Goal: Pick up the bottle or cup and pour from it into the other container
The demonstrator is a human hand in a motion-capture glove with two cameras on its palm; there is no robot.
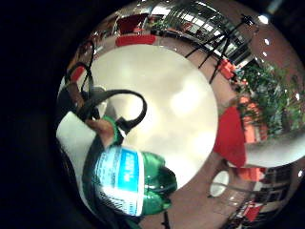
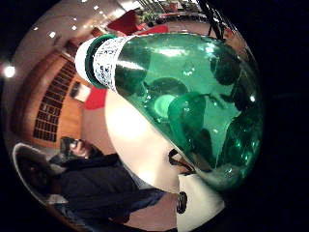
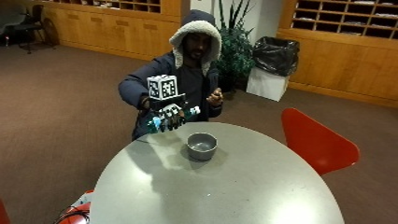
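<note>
Green bottle held tilted above the table edge, not yet over the cup.

Gloved right hand [image 3: 167,116] has its fingers curled round the green plastic bottle [image 3: 173,117], lifted clear of the round grey table [image 3: 249,186], neck angled toward the grey cup [image 3: 202,145]. Cup stands upright on the table, near but apart from the bottle. In the thumb-side palm view a white cap looks still on the neck; check that before tipping. Judgement: bring the mouth over the cup's rim first, then tilt slowly so the stream lands inside. Bare hand [image 3: 215,97] raised, touching nothing.
</note>
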